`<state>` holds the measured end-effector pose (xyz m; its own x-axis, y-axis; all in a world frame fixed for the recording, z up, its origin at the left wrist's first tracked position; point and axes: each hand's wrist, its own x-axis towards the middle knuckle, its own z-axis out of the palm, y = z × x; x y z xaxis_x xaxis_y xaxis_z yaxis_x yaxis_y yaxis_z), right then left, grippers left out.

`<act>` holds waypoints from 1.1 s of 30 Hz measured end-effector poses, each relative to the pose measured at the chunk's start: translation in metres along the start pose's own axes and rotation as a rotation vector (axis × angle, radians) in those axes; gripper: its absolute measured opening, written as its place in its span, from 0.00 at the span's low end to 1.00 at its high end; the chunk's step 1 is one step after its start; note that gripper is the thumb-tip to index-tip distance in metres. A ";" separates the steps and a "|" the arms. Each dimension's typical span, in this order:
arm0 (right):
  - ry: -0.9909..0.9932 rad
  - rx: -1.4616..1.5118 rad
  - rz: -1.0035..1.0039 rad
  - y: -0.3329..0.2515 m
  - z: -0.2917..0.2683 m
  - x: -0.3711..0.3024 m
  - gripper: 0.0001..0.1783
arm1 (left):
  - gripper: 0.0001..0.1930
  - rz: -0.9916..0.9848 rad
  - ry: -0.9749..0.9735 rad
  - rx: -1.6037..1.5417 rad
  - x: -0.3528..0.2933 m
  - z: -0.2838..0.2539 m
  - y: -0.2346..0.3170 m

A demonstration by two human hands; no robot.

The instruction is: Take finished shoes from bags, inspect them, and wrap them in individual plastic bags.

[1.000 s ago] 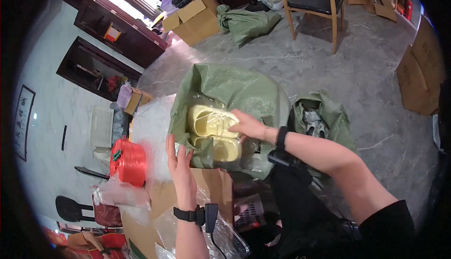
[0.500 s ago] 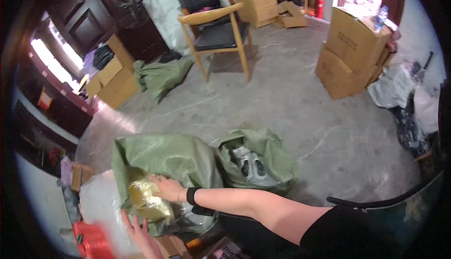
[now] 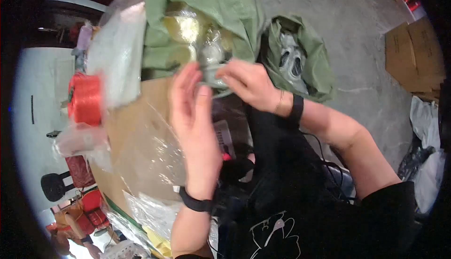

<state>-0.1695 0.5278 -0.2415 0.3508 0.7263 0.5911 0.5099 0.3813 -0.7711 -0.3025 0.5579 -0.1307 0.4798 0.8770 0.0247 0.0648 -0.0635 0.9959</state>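
Note:
A large green woven sack (image 3: 235,12) lies with its mouth toward me. Inside it are yellow, shiny plastic-wrapped items (image 3: 185,29) and a clear-wrapped pale item (image 3: 213,50). At the sack's near rim, my left hand (image 3: 195,123) is open, fingers stretched upward and thumb apart, somewhat blurred. Beside it my right hand (image 3: 251,83) is closed, its fingers curled together over the rim. What its fingertips pinch, if anything, is too blurred to make out. To the right, a smaller green sack (image 3: 317,66) stands open with grey-and-black shoes (image 3: 292,61) in it.
A cardboard-brown surface (image 3: 136,151) under clear plastic film lies left of me. On its far side are a red twine roll (image 3: 85,100) and a clear bag (image 3: 82,139). Cartons (image 3: 413,54) stand at right. Another person's arm (image 3: 77,228) shows at lower left.
The view has tilted down and turned. My right hand has drawn back from the yellow items to the sack's near rim. My left hand has come up next to it.

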 end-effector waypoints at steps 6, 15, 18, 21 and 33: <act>-0.469 0.186 0.538 -0.042 -0.010 -0.129 0.31 | 0.14 -0.360 0.042 -0.053 -0.047 0.037 -0.076; -1.014 0.110 0.682 -0.088 -0.076 -0.245 0.35 | 0.11 -0.834 0.278 0.052 -0.125 -0.001 -0.394; -0.998 0.227 0.525 -0.083 -0.061 -0.244 0.23 | 0.14 -0.733 -0.018 0.246 -0.188 -0.136 -0.543; -0.939 0.370 0.564 -0.070 -0.083 -0.246 0.24 | 0.21 -0.726 -0.220 0.797 -0.166 -0.288 -0.606; -0.982 0.646 1.037 -0.051 -0.112 -0.257 0.24 | 0.30 -0.800 -0.343 0.268 -0.134 -0.350 -0.630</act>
<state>-0.1976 0.2581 -0.3278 -0.4391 0.7932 -0.4220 -0.1204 -0.5174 -0.8473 -0.7144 0.6469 -0.7311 0.4356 0.5197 -0.7350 0.6711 0.3567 0.6499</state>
